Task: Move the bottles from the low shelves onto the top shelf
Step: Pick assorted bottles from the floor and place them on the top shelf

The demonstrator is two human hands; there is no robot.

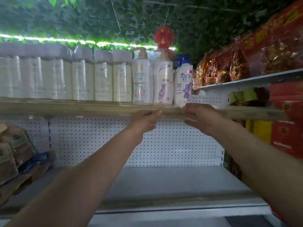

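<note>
Bottles: three pump bottles stand upright at the right end of the top shelf [82,108], long axes vertical, pump heads up, labels facing the aisle.
Blue-capped bottle [182,82]: white body with a purple flower on the label, last in the row, just above and behind the right hand.
Purple-label bottle [163,79]: white with a beige pump, touching or nearly touching the blue-capped bottle on its left side.
Pale bottle [141,77]: beige pump, light blue print, next leftward, beside the purple-label bottle.
Wrapped packs [65,76]: cream-coloured cylinders with grey tops, also upright, fill the shelf from the pale bottle to the left edge of view.
Left hand [144,120]: raised to the shelf's front lip, fingers loosely bent with the tips gathered toward the edge, holding nothing.
Right hand [200,115]: raised at the lip below the blue-capped bottle, fingers loosely curled and apart from the bottle; whether they touch the lip cannot be told.
Lower shelf [172,181]: grey board in front of a white pegboard [164,141] back panel.
Left side: brown bags [14,145] lean on the lower level.
Right side: red boxes [287,125] stacked beside the unit; shiny red-and-gold packages [229,66] on a neighbouring high shelf.
Overhead: green leaf covering [98,18] and a red hanging ornament [164,36].
</note>
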